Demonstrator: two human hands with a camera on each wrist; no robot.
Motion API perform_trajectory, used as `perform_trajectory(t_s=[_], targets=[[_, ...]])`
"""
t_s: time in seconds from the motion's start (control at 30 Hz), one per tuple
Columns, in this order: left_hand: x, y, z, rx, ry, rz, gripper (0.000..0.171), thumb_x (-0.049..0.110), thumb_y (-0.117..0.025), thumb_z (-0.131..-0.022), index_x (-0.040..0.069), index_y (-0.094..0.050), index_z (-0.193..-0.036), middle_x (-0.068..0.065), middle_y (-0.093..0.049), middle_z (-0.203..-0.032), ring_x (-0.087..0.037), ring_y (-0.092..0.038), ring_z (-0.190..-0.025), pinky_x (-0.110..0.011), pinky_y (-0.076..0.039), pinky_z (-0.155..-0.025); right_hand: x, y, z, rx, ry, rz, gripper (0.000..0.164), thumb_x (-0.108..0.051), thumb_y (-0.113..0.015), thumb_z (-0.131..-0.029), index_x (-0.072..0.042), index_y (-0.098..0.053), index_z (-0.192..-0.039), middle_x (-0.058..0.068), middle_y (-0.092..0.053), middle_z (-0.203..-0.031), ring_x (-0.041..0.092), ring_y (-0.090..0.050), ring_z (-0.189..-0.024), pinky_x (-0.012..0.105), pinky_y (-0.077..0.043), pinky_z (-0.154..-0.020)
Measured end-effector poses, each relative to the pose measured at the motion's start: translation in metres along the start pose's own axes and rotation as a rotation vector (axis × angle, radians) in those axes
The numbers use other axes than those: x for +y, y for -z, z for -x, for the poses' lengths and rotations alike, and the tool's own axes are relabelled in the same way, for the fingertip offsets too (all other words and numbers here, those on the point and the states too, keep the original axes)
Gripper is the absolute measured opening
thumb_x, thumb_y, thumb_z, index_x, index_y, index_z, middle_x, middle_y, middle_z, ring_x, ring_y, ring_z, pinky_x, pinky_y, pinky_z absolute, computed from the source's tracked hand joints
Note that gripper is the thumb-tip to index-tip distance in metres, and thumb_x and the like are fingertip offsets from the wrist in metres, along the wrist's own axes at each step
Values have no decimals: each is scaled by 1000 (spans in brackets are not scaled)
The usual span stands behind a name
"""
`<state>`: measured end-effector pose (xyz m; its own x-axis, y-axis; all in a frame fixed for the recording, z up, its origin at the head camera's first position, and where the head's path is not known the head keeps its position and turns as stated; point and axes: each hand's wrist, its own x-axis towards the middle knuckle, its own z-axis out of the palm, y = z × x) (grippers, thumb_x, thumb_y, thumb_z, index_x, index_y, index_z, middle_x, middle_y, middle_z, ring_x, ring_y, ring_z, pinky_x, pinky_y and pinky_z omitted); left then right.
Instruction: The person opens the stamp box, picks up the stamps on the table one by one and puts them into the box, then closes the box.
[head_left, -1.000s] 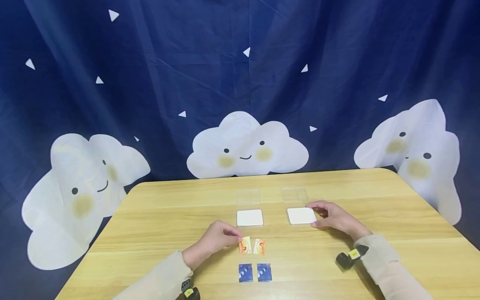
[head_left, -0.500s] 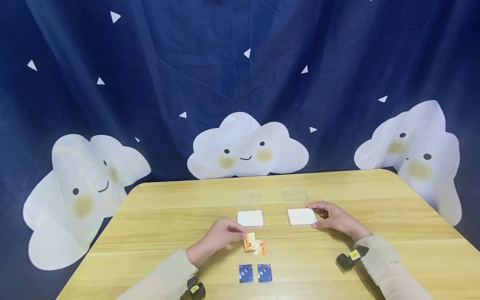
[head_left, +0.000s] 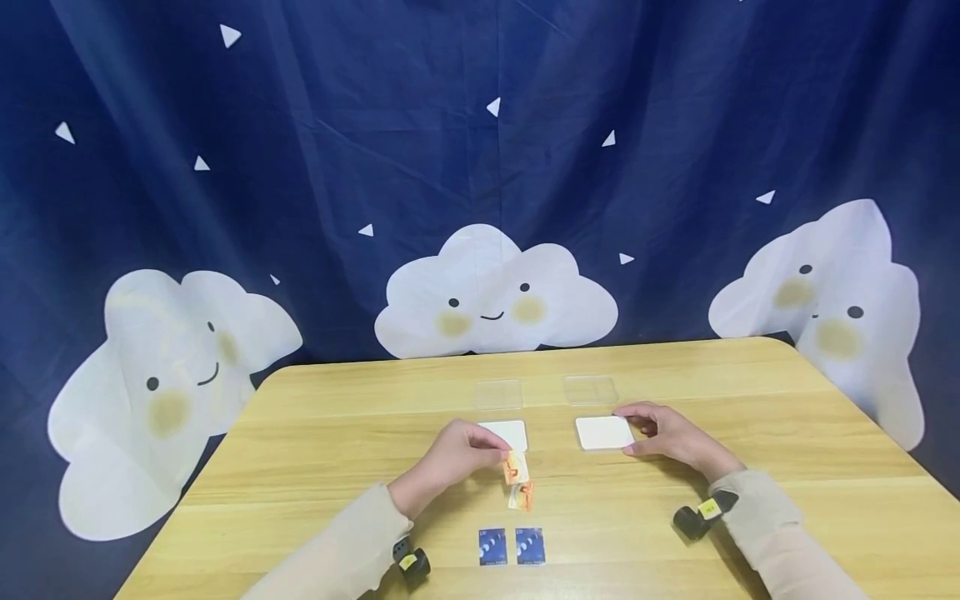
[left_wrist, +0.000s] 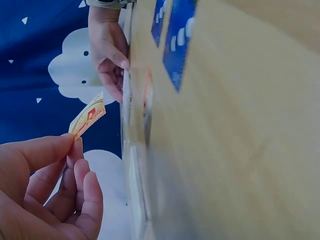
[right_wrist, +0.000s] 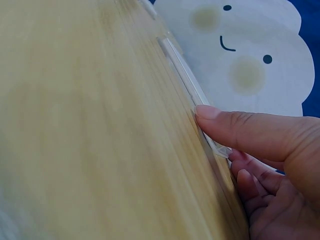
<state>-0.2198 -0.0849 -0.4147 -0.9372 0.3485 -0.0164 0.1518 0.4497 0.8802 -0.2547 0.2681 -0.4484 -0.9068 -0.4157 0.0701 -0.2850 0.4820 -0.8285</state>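
Observation:
My left hand pinches an orange-and-cream stamp by its edge between thumb and index finger. The left wrist view shows its toothed edge raised above the table, tilted. A second orange stamp lies just in front, and two blue stamps lie side by side closer to the person. Behind the left hand, and partly covered by it, is a flat clear case with a white inside. My right hand grips the right edge of a matching case, thumb on the near side.
Two clear lids lie on the wooden table behind the cases. A dark blue curtain with smiling clouds hangs past the far table edge. Each wrist wears a small black camera.
My left hand has lifted the left orange stamp and carried it right and away from the person, toward the left case. The right hand has stayed at its case.

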Motion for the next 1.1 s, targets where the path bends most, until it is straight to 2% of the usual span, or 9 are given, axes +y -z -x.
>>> perform_trajectory(t_s=[0.47,0.83,1.1], targets=[[24,-21,-28,-2,-14,116,8,8,-71,-82,3,-74,-87,-7,-72,-90,-11,-64,-82,-23,-52,-72,3,2,1,13,-12,23,59,-14,-79,-72,5,-56,-123,19,-58,-116,18,-52,-97,21,-43,-80],[32,-43,-54,33,18,105,5,10,-73,-81,7,-75,-85,-2,-72,-87,-11,-63,-81,-26,-51,-74,0,1,3,5,10,6,57,-12,-78,-74,7,-55,-123,21,-58,-116,18,-53,-96,21,-44,-80],[43,-53,-67,14,14,87,6,11,-72,-82,9,-75,-86,2,-71,-86,-7,-63,-80,-24,-51,-75,-3,1,1,-5,-7,5,58,-11,-78,-74,6,-54,-124,21,-57,-118,25,-53,-101,24,-44,-83]])
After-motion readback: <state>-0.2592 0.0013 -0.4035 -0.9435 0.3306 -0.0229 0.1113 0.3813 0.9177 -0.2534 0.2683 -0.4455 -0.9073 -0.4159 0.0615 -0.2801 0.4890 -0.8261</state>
